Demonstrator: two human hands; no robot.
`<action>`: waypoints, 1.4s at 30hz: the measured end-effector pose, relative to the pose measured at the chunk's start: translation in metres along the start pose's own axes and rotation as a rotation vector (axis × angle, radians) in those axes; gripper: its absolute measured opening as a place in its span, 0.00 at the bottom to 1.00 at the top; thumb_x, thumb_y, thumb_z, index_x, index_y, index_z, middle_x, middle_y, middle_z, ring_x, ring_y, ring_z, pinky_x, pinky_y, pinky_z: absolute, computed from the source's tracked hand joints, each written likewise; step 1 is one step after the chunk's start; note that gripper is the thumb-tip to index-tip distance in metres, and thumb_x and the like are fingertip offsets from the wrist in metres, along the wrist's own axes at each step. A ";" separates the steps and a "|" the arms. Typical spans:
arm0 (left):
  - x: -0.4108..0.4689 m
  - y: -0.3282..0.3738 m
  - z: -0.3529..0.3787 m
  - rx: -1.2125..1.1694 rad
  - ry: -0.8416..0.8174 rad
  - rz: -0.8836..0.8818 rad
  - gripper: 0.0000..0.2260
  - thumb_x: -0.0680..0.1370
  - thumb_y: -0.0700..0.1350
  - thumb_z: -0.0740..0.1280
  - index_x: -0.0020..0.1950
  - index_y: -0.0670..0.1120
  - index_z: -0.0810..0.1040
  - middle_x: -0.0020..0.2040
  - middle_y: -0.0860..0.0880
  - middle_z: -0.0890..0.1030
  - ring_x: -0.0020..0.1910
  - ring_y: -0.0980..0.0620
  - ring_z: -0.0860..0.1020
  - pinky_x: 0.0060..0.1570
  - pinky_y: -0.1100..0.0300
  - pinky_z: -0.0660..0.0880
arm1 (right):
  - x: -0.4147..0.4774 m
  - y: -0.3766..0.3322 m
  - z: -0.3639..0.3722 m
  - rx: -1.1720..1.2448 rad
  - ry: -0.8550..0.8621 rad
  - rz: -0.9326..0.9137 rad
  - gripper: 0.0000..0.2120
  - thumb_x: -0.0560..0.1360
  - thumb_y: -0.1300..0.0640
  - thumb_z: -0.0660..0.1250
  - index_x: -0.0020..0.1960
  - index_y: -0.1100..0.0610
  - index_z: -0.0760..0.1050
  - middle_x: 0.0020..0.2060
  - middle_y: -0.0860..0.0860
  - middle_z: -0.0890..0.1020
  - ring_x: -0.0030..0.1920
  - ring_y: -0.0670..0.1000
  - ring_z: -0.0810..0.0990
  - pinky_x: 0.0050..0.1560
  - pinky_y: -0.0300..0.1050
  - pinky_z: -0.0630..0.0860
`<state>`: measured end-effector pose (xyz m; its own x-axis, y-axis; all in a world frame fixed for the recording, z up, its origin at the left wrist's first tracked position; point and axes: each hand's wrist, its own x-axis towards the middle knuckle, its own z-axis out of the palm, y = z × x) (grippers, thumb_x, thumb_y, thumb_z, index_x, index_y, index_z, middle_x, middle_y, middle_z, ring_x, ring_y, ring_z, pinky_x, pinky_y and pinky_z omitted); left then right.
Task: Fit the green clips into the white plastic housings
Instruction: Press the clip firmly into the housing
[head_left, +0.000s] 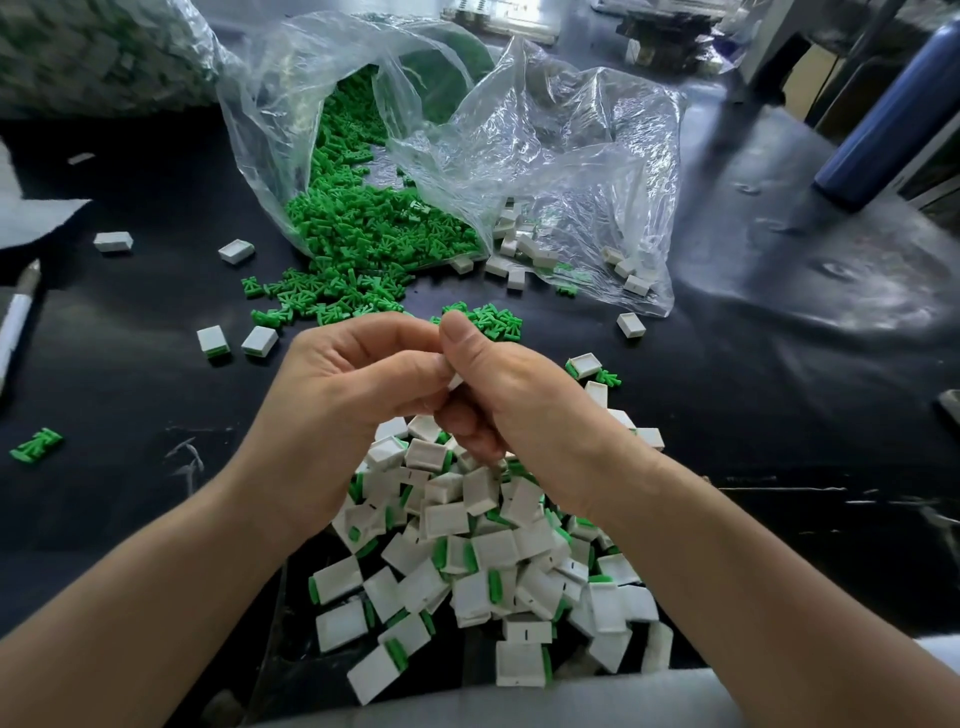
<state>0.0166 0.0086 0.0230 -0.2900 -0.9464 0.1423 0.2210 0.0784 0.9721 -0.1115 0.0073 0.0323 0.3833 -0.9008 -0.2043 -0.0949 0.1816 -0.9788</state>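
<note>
Pinched between the curled left hand (343, 400) and right hand (519, 405), a white housing (455, 383) is held above the heap of fitted housings (493, 561).

The left hand (343, 395) and right hand (524, 395) are bare, each on a forearm uncovered as far as the view reaches. The right thumb (458, 332) has a short, trimmed nail. Just below the heap of white housings (498, 551), a blurred band of grey cloth (519, 701) may be the person's garment.
</note>
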 end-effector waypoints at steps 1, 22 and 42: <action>0.000 0.000 0.000 -0.001 -0.006 0.003 0.05 0.63 0.39 0.69 0.36 0.44 0.84 0.32 0.43 0.82 0.28 0.45 0.80 0.31 0.59 0.77 | 0.000 0.000 0.000 -0.021 -0.005 -0.014 0.31 0.79 0.45 0.49 0.20 0.47 0.74 0.19 0.42 0.66 0.21 0.40 0.63 0.23 0.30 0.61; 0.000 0.004 0.000 0.100 0.056 -0.093 0.04 0.62 0.43 0.71 0.35 0.48 0.84 0.43 0.44 0.84 0.40 0.50 0.81 0.37 0.63 0.79 | 0.011 -0.002 -0.060 -0.298 0.335 -0.062 0.23 0.76 0.41 0.56 0.32 0.56 0.74 0.19 0.44 0.70 0.20 0.41 0.65 0.24 0.31 0.64; 0.003 0.005 -0.003 0.124 0.180 -0.078 0.04 0.58 0.45 0.71 0.31 0.49 0.82 0.36 0.46 0.84 0.34 0.54 0.81 0.32 0.65 0.77 | 0.029 0.034 -0.135 -1.049 0.790 0.152 0.13 0.73 0.55 0.67 0.57 0.55 0.78 0.56 0.57 0.79 0.57 0.57 0.76 0.56 0.46 0.71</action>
<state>0.0197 0.0056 0.0276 -0.1284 -0.9909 0.0412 0.0852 0.0304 0.9959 -0.2279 -0.0662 -0.0050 -0.2959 -0.9495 0.1043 -0.8875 0.2329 -0.3976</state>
